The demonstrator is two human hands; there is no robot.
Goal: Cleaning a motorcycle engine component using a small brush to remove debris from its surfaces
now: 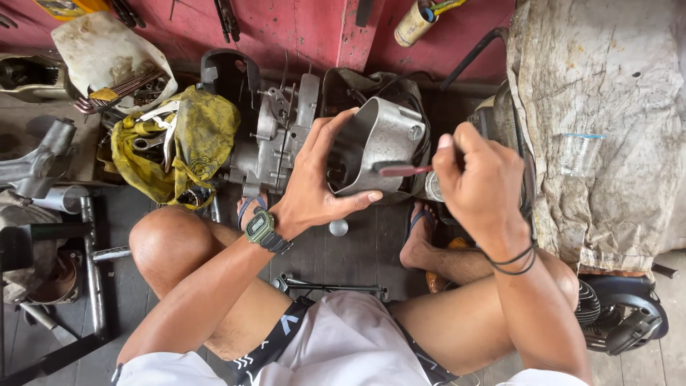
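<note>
I am squatting on the floor [357, 250], holding one grey metal cover [382, 143] in my left hand [314, 182], fingers curled over its left edge and thumb pressing along its lower rim. My right hand [475, 179] is closing in a fist around one red-handled tool [404, 170], its tip touching the cover's right side. The cover is hanging above the floor just in front of one engine case [275, 139]. One yellow rag [193, 143] is lying left of it. My two sandalled feet are resting below.
</note>
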